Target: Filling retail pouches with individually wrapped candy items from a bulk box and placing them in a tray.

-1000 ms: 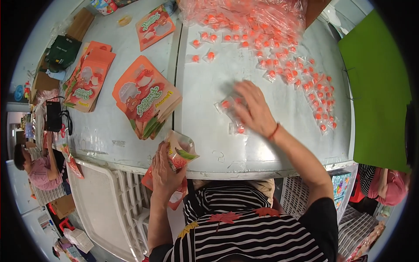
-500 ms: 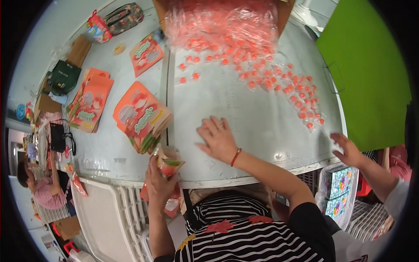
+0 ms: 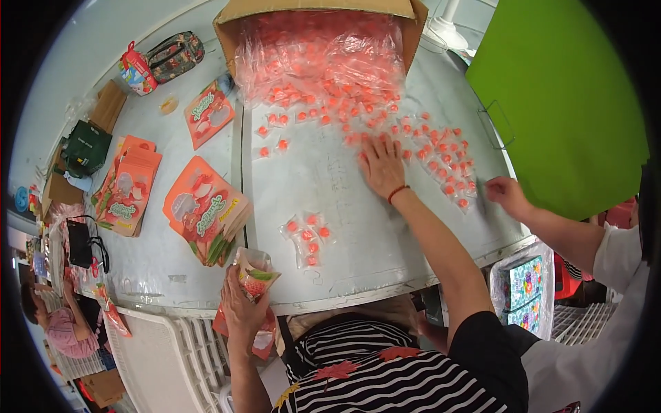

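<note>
At the table's front edge my left hand (image 3: 242, 308) is closed around an orange printed pouch (image 3: 257, 274), its mouth facing up. My right hand (image 3: 383, 167) reaches far over the table with fingers stretched out, at the near edge of the loose pile of clear-wrapped orange-red candies (image 3: 441, 148). A small cluster of the same wrapped candies (image 3: 307, 237) lies apart, between the pouch and my right forearm. Behind the pile, a cardboard box (image 3: 412, 34) on its side spills candies from a clear plastic liner (image 3: 317, 62).
Stacks of flat orange pouches (image 3: 206, 206) lie on the left, with a floral bag (image 3: 175, 55) and a dark green bag (image 3: 86, 148) behind. Another person's hand (image 3: 508, 196) is at the table's right edge, near a green panel (image 3: 558, 124). White plastic crates (image 3: 155, 358) stand below left.
My right hand has moved away from me to the candy pile. The small candy cluster now shows near the front edge. My left hand still holds the pouch; the whole view has shifted.
</note>
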